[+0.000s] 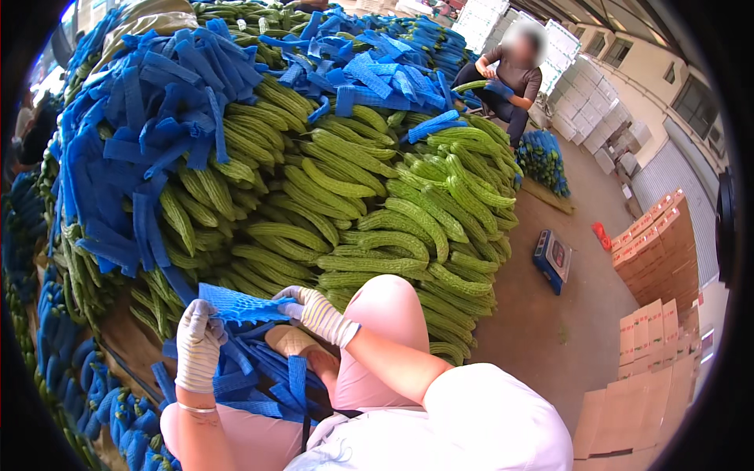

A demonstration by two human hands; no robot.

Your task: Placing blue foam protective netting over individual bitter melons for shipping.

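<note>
Stretched between my two gloved hands is a blue mesh sleeve (247, 304), its netting spread open. My left hand (199, 349), in a striped work glove, is closed with fingertips pinched at the sleeve's left end. The right end is gripped by my right hand (320, 315), in a matching glove. Just beyond them rises a big heap of green, ridged bitter melons (345, 184). More blue sleeves (236, 369) lie loose below my hands, around my sandalled foot (294, 343). No melon shows inside the held sleeve.
A pile of blue sleeves (141, 133) covers the heap's left side. Sleeved melons (86, 377) are stacked at lower left. A blue scale (552, 261) stands on the floor at right, near cardboard boxes (660, 251). Another person (514, 78) sits beyond the heap, holding a melon.
</note>
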